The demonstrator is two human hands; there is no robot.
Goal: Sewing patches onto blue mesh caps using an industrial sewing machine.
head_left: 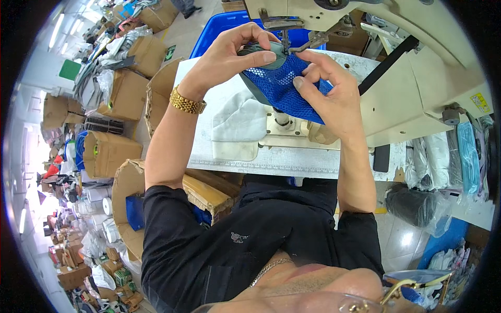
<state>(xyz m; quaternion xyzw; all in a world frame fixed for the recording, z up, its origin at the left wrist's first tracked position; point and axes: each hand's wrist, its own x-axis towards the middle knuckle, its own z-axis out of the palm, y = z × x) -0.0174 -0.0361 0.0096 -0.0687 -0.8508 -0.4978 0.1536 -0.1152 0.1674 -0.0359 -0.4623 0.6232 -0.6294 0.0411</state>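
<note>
A piece of blue mesh fabric (284,93) with a grey-green panel (275,57) along its far side sits under the presser foot (285,41) of a sewing machine (417,96). My left hand (227,56) pinches the grey-green panel between thumb and fingers, just left of the needle. On the other side, my right hand (334,94) holds the mesh, its thumb near the middle and its index finger stretched toward the presser foot. The mesh drapes over the machine's post (282,120), hiding the upper part of it.
White fabric pieces (237,125) lie on the white table (203,151) beside the post. A blue bin (214,32) stands beyond the table. A black phone-like slab (381,158) rests near the right edge. Cardboard boxes (112,154) crowd the left; plastic-wrapped rolls (415,206) lie at right.
</note>
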